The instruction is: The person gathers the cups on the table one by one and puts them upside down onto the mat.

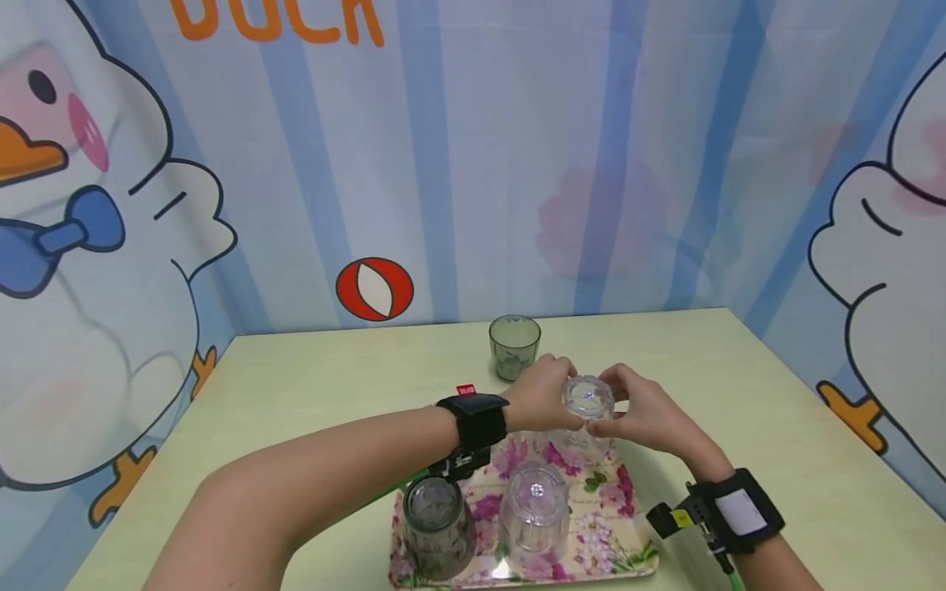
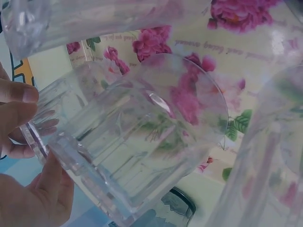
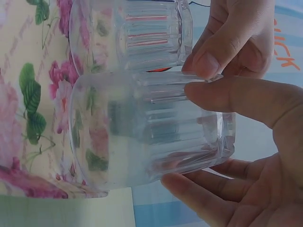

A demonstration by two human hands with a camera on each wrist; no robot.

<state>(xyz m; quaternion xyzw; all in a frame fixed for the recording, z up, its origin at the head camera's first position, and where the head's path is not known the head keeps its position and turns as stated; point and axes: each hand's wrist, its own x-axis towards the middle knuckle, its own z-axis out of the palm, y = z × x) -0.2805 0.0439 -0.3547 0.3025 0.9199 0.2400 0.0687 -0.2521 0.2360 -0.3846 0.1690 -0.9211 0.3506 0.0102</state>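
An upside-down clear glass (image 1: 589, 396) stands mouth down at the back right of the flowered tray (image 1: 591, 566). My left hand (image 1: 543, 396) holds its left side near the base, thumb in front and fingers behind. From the right, my right hand (image 1: 654, 414) grips the same glass with thumb and fingers round its fluted lower part. Close beside it is another overturned clear glass (image 3: 156, 40), which my left hand hides in the head view. Nearer the tray's front sit a clear glass (image 1: 535, 513) and a smoky grey glass (image 1: 438, 529), both overturned.
A green-tinted glass (image 1: 515, 349) stands upright on the pale table (image 1: 332, 369) behind the tray. A printed curtain (image 1: 480, 164) rises along the table's back edge. Both wrists wear black straps, the right strap (image 1: 742, 510) with a small camera on it.
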